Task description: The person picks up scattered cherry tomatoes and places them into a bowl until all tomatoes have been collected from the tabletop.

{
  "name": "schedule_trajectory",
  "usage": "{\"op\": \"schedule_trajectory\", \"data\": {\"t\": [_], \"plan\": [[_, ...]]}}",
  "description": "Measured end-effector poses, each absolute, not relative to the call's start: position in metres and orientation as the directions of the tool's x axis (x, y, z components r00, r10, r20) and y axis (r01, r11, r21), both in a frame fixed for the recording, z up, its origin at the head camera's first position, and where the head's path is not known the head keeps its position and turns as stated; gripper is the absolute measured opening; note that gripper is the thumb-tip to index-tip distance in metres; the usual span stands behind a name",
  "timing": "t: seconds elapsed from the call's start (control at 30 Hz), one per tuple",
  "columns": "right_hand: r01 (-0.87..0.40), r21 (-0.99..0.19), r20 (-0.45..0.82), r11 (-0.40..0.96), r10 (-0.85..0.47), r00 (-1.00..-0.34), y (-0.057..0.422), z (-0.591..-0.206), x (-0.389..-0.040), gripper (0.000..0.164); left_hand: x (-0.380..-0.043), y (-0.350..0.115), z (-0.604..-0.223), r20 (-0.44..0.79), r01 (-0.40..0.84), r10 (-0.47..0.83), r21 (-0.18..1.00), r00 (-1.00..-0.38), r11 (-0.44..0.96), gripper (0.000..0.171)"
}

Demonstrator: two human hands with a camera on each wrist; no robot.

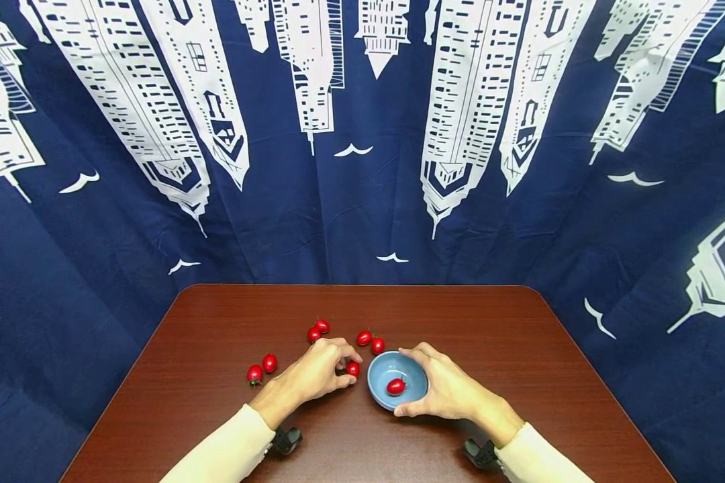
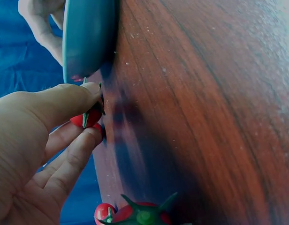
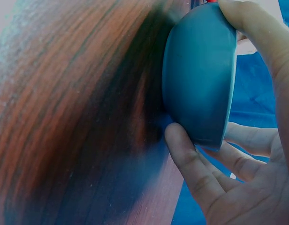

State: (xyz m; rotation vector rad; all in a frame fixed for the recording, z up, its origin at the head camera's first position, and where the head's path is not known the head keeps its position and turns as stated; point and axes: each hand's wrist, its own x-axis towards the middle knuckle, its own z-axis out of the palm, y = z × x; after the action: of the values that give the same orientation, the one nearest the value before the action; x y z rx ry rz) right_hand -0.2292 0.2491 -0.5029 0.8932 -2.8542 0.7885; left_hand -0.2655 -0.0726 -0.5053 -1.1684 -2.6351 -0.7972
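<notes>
My left hand (image 1: 319, 369) pinches a red cherry tomato (image 1: 353, 369) just left of a small blue bowl (image 1: 377, 382). In the left wrist view, that tomato (image 2: 85, 119) with its green stem shows between thumb and fingers, close to the tabletop. My right hand (image 1: 450, 388) grips the bowl from the right, thumb at the near side and fingers round the far side. One cherry tomato (image 1: 395, 386) lies inside the bowl. From the right wrist view, the bowl (image 3: 201, 75) stands upright on the table, fingertips against its outer wall.
Behind the bowl lie two cherry tomatoes (image 1: 364, 338). Another pair (image 1: 321, 326) lies beyond my left hand, and two more (image 1: 269, 363) lie left of my left wrist. The brown wooden table (image 1: 489, 322) ends at a navy curtain (image 1: 362, 215) with white building prints.
</notes>
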Motion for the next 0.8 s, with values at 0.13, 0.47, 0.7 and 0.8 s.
{"op": "schedule_trajectory", "data": {"t": [0.13, 0.47, 0.7, 0.8], "plan": [[-0.55, -0.451, 0.199, 0.703, -0.521, -0.83, 0.25, -0.503, -0.23, 0.113, -0.265, -0.072, -0.503, 0.365, 0.736, 0.642, 0.407, -0.674, 0.541, 0.031], [-0.549, -0.443, 0.202, 0.709, -0.517, -0.832, 0.25, -0.505, -0.23, 0.111, -0.265, -0.068, -0.497, 0.37, 0.71, 0.607, 0.415, -0.703, 0.569, 0.032], [-0.556, -0.443, 0.21, 0.704, -0.521, -0.827, 0.25, -0.506, -0.23, 0.112, -0.265, -0.064, -0.49, 0.394, 0.707, 0.588, 0.431, -0.707, 0.561, 0.034], [-0.558, -0.44, 0.213, 0.704, -0.522, -0.826, 0.25, -0.506, -0.23, 0.112, -0.265, -0.059, -0.487, 0.397, 0.705, 0.585, 0.458, -0.707, 0.542, 0.034]]}}
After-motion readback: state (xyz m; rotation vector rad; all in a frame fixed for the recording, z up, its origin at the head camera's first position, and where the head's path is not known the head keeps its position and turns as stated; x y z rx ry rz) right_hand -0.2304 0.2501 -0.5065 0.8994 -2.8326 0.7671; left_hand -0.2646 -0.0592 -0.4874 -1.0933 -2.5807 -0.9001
